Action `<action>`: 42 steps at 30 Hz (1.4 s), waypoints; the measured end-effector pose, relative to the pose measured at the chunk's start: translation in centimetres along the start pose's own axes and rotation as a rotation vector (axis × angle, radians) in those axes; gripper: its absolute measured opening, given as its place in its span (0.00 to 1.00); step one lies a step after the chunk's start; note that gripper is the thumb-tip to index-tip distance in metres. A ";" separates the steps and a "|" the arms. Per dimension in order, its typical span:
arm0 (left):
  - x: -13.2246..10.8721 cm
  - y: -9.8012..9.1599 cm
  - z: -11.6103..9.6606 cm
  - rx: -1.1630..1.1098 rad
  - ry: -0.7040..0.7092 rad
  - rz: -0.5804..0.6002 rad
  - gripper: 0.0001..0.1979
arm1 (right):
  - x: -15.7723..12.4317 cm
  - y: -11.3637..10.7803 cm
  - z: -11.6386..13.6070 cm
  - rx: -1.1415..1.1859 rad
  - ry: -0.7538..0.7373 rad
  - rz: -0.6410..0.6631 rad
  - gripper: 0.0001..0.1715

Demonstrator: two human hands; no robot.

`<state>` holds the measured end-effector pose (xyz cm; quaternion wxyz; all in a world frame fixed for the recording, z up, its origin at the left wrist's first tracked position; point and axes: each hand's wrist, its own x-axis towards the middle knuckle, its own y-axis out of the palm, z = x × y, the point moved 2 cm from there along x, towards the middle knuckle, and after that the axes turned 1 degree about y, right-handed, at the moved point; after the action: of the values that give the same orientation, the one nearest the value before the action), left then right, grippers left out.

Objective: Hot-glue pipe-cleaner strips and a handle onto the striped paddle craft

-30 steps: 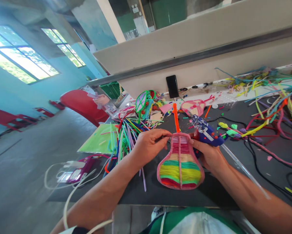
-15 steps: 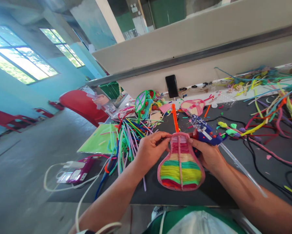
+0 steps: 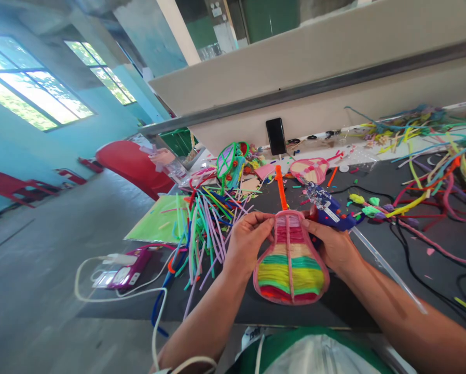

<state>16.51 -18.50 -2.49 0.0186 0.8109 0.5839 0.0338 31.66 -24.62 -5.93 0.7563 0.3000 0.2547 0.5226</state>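
Note:
A guitar-shaped pipe-cleaner craft (image 3: 305, 280) with a pink rim, striped body and orange neck (image 3: 281, 189) stands in front of me, neck pointing away. My left hand (image 3: 252, 234) is closed, thumb and fingers pinching the rim's upper left edge. On the opposite edge, the thumb of my right hand (image 3: 332, 244) presses the rim. A blue glue gun (image 3: 336, 217) with a foil-wrapped nozzle also sits in my right hand, its handle mostly hidden by the fingers. Its clear glue stick (image 3: 388, 270) passes over my right forearm.
Loose pipe cleaners (image 3: 207, 228) and a green sheet (image 3: 155, 221) lie left. A phone (image 3: 275, 136) leans against the back panel. Black cords (image 3: 412, 270) and more pipe cleaners (image 3: 443, 182) cover the right side. A purple device (image 3: 134, 267) with a white cable is near the left edge.
My left forearm has swung to the right, while its fingers stay pinched at the craft's upper left edge. The craft and glue gun have barely shifted.

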 end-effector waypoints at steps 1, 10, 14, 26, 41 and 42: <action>0.0 0.0 0.1 -0.043 -0.026 -0.006 0.07 | 0.0 -0.1 0.0 -0.007 -0.004 0.002 0.14; 0.0 0.5 0.4 -0.235 -0.134 -0.028 0.08 | -0.1 0.0 -0.1 -0.038 -0.003 0.027 0.12; 0.2 0.8 0.5 -0.326 -0.164 -0.040 0.08 | -0.1 0.0 -0.1 -0.037 0.003 0.013 0.12; 1.5 1.1 1.3 -0.447 -0.277 0.057 0.08 | 0.5 -0.4 0.1 -0.059 -0.061 -0.014 0.12; 3.3 0.5 3.6 -0.468 -0.437 0.014 0.07 | 2.6 -1.6 -0.6 -0.073 0.148 0.022 0.15; 3.3 0.4 3.6 -0.468 -0.432 0.014 0.07 | 2.6 -1.7 -0.6 -0.069 0.162 0.031 0.14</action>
<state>18.24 -15.51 -5.98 0.3280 0.7771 0.5370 -0.0057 33.12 -22.50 -7.75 0.7350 0.2344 0.2920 0.5653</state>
